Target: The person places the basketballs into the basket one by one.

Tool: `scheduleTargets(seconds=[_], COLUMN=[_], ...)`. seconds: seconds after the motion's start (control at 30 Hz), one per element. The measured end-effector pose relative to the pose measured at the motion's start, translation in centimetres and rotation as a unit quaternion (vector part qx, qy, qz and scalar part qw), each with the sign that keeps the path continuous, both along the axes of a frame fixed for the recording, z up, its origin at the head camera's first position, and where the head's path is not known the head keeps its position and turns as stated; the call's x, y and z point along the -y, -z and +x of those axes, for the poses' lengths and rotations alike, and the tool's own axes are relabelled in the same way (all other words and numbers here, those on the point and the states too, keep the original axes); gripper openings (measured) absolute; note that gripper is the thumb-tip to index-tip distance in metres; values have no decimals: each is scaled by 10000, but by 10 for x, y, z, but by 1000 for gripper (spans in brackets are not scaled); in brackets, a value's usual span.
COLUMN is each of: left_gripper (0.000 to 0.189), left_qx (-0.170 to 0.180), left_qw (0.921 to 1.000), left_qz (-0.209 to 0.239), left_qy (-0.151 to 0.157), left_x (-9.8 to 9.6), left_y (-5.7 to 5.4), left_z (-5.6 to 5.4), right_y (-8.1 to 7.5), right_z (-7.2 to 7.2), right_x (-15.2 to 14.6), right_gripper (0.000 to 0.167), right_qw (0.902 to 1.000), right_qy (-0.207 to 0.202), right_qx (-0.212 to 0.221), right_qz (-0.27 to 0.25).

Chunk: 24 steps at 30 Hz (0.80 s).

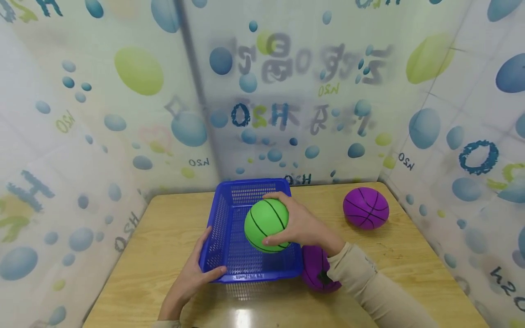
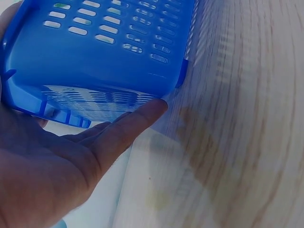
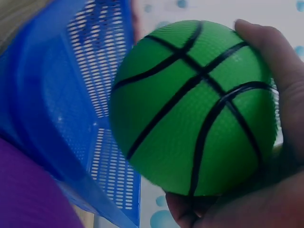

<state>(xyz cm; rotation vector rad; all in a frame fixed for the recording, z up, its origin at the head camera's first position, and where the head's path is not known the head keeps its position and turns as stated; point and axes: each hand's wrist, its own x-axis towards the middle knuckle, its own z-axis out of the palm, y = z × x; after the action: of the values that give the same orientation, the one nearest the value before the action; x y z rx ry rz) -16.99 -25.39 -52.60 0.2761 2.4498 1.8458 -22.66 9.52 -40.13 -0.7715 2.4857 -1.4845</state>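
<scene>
My right hand (image 1: 301, 223) grips a small green basketball (image 1: 264, 225) with black lines, holding it over the blue plastic basket (image 1: 251, 276). In the right wrist view, the thumb and fingers spread round the green ball (image 3: 190, 109) beside the mesh wall. My left hand (image 1: 194, 273) holds the basket's near left corner. Its thumb lies on the front rim, and its fingers reach along the outer left side. The left wrist view shows those fingers (image 2: 126, 130) against the outside of the basket (image 2: 109, 57). Beside the basket's right front corner sits a purple ball (image 1: 313, 269), partly hidden by my right wrist.
Another purple ball (image 1: 366, 208) rests at the back right of the wooden table (image 1: 172, 228). Patterned sheets (image 1: 262, 91) with blue and green dots stand round the back and both sides of the table.
</scene>
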Motion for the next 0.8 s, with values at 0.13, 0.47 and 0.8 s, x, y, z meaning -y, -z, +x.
scheduleTargets(seconds=[0.13,0.47,0.8], left_gripper=[121,121,121], left_qx=[13,85,155], left_qw=[10000,9999,9999], left_qz=[45,-59,-15], left_qy=[24,-5,-69], left_x=[0,-1,-1], left_y=[-2,-1,0], left_z=[1,-1,-2], right_y=[11,21,13], right_z=[6,18,20], right_x=[9,19,12], right_gripper=[105,108,109], right_qw=[9958,9774,9715], right_qy=[-58,-9,97], right_qx=[-417,-806,-957], right_qz=[813,1954,2168])
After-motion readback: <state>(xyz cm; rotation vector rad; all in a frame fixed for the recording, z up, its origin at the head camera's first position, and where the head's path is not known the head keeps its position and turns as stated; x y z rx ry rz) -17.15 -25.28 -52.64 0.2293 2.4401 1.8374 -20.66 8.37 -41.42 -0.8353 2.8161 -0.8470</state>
